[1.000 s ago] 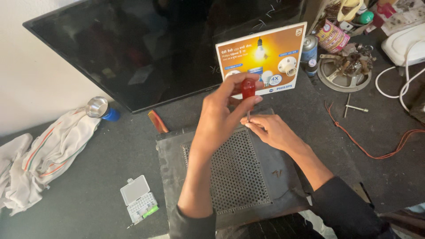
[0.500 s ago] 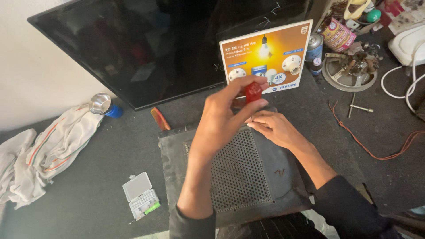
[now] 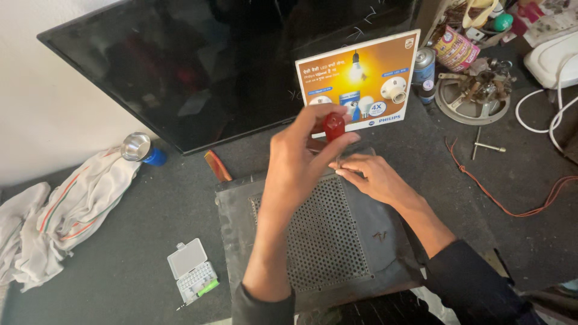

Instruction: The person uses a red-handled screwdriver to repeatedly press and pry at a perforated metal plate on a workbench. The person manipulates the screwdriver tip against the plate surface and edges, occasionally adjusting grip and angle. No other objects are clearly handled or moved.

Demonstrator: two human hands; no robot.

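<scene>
My left hand (image 3: 301, 159) is closed on the red handle of a screwdriver (image 3: 333, 125), held upright over the far edge of a dark metal box with a perforated top (image 3: 325, 241). My right hand (image 3: 376, 177) rests on that far edge, its fingertips pinched by the screwdriver's lower shaft. The shaft and tip are mostly hidden by my fingers. A few small dark screws (image 3: 379, 236) lie loose on the box's right side.
A flat black screen (image 3: 211, 66) lies behind the box, with an orange printed card (image 3: 358, 81) leaning on it. A white cloth (image 3: 66, 210), a silver-and-blue torch (image 3: 141, 149) and a small bit case (image 3: 191, 272) are at left. An orange cord (image 3: 500, 192) and a round metal dish of parts (image 3: 472, 96) are at right.
Both hands stay at the far edge of the box. My left fingers have shifted slightly around the red handle, and the view has drifted a little.
</scene>
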